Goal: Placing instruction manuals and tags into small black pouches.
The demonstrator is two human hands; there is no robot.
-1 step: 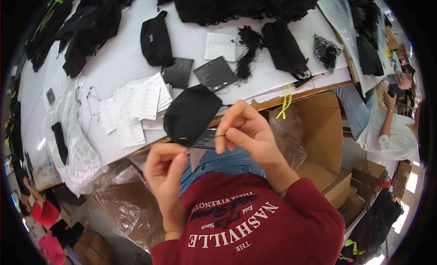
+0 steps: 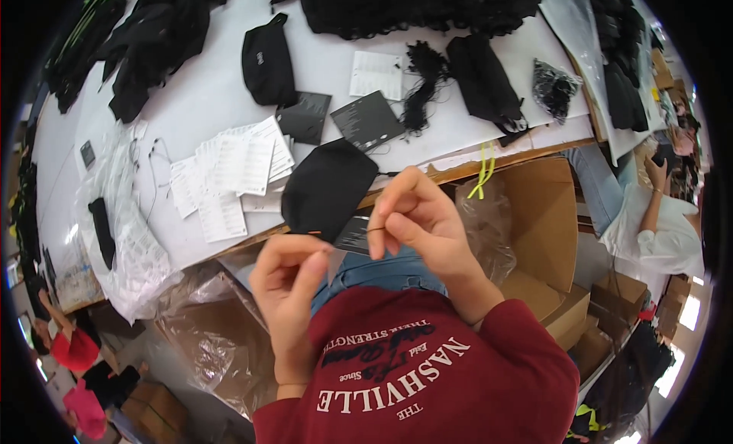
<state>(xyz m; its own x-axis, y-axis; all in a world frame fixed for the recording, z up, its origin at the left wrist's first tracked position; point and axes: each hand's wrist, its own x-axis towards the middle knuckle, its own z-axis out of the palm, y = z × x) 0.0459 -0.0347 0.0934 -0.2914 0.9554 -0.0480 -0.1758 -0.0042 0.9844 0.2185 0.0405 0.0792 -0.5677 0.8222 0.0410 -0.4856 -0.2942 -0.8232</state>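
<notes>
Between the fingertips of the right hand [image 2: 416,215] a thin dark cord is pinched; the left hand [image 2: 286,280] closes thumb and finger on the lower edge of a black fabric pouch [image 2: 327,186], which hangs over the white table's [image 2: 206,93] front edge. Beside the right wrist, an open cardboard box [image 2: 542,215] holds crumpled clear plastic [image 2: 489,222]. Behind the pouch lie 2 dark grey square cards [image 2: 366,119], a white rectangular label [image 2: 376,75] and a fan of white printed sheets [image 2: 229,173].
</notes>
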